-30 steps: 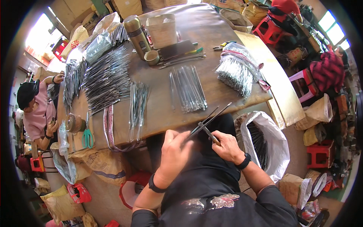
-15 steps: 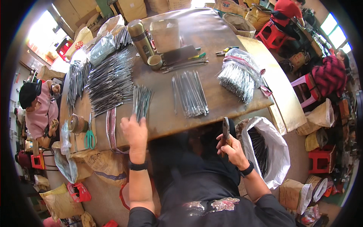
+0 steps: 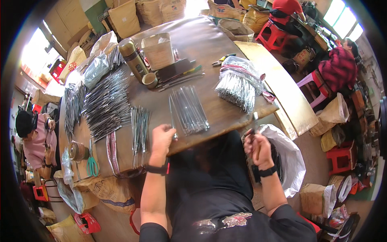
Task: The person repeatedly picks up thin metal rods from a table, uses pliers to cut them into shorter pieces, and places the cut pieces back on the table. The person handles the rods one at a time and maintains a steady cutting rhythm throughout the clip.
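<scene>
The two hands are well apart. The left hand (image 3: 162, 140) is over the near edge of the tabletop (image 3: 197, 38), its thumb and fingers drawn together at the near end of a single thin metal strip (image 3: 172, 115); whether they actually grip it does not show clearly. That strip lies just beside the left side of a flat row of metal strips (image 3: 188, 111), which points away from the person. The right hand (image 3: 259, 148), blurred, is wrapped around a hand tool (image 3: 255, 117) with its metal end up, beyond the table edge and in front of a white sack (image 3: 293, 163). To the left of the left hand a small bundle of strips (image 3: 140, 129) lies on the tabletop, and farther left is a large dark pile of strips (image 3: 107, 107). To the right of the row, a clear plastic bag (image 3: 240, 66) partly covers a thick bunch of silvery strips (image 3: 236, 92), with pliers (image 3: 224, 59) near its top. Beyond the row stand a metal flask (image 3: 133, 60), a small cup (image 3: 149, 80) at its base and a tub (image 3: 158, 51). Green-handled scissors (image 3: 92, 166) lie by the near left edge. A co-worker in a pink shirt (image 3: 39, 141) is at the left side of the tabletop.
</scene>
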A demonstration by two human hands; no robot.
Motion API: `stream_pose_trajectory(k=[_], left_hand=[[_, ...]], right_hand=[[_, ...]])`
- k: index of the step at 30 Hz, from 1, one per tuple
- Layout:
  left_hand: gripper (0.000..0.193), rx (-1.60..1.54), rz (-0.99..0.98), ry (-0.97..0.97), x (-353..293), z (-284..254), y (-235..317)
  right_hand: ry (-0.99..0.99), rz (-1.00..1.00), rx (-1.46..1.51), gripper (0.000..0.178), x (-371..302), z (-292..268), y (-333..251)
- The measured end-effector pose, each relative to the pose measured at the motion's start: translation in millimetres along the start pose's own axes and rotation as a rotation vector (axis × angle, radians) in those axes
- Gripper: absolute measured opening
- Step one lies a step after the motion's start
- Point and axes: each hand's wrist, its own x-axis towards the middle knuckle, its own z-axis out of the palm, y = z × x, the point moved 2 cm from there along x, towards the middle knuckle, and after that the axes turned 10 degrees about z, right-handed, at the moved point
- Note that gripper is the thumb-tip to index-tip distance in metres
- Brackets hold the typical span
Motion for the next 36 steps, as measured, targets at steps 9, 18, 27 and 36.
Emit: stream_pose_trajectory(k=[9, 18, 27, 36], left_hand=[[0.019, -0.377, -0.107, -0.093, -65, -33, 27], [0.021, -0.458, -0.085, -0.109, -101, -35, 25], [0.02, -0.528, -0.089, -0.039, -120, -42, 18], [0.023, -0.599, -0.118, -0.1, -119, -17, 21]], right_hand=[[0.525, -0.335, -0.715, 0.014, 54, -28, -81], [0.579, -0.454, -0.662, 0.022, 82, -25, -83], [0.129, 0.015, -0.015, 0.023, 60, -40, -104], [-0.067, 0.122, 0.438, 0.009, 87, -6, -105]])
